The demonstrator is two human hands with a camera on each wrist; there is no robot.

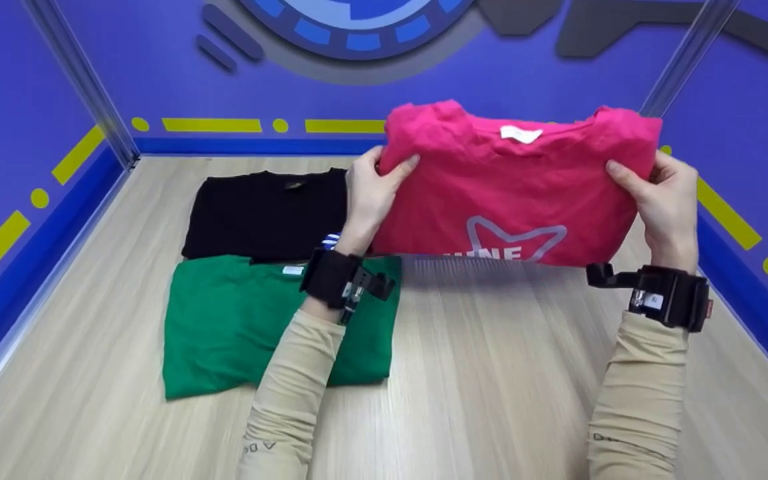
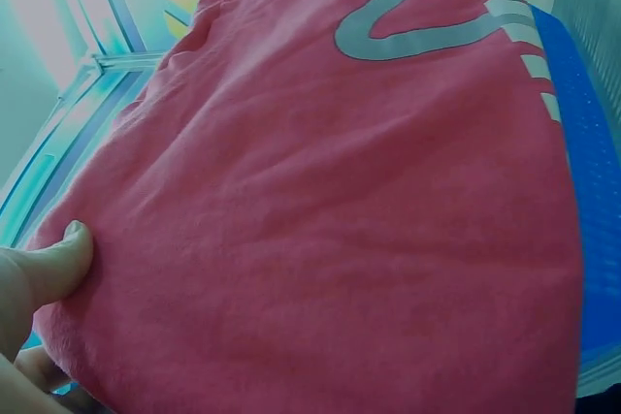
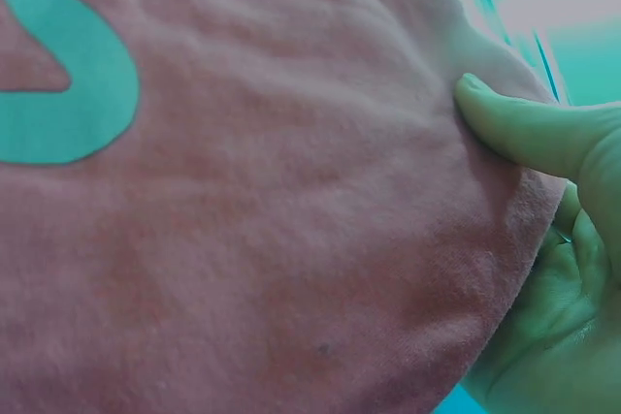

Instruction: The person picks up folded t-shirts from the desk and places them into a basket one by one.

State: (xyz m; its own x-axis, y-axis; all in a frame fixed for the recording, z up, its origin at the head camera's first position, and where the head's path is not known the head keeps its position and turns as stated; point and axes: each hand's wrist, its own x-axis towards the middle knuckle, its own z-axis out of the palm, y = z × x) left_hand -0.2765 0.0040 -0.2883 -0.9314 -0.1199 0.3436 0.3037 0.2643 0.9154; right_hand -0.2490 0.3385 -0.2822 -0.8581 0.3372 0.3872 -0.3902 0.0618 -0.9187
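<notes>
A pink folded T-shirt [image 1: 517, 180] is held up above the table by both hands, its white neck label at the top and a grey star outline with white letters on its front. My left hand [image 1: 372, 193] pinches the shirt's left side, thumb in front and fingers behind the cloth. On the opposite side my right hand [image 1: 667, 200] grips it the same way. In the right wrist view the thumb [image 3: 524, 133] presses on the fabric while the fingers lie partly hidden behind it. The left wrist view shows the other thumb [image 2: 58, 264] at the shirt's edge.
A black folded T-shirt [image 1: 264, 217] lies at the back left of the wooden table [image 1: 491, 387]. In front of it is a green folded T-shirt [image 1: 224, 327], partly covered by the left forearm. Purple-blue panels [image 1: 177, 93] enclose the back and sides.
</notes>
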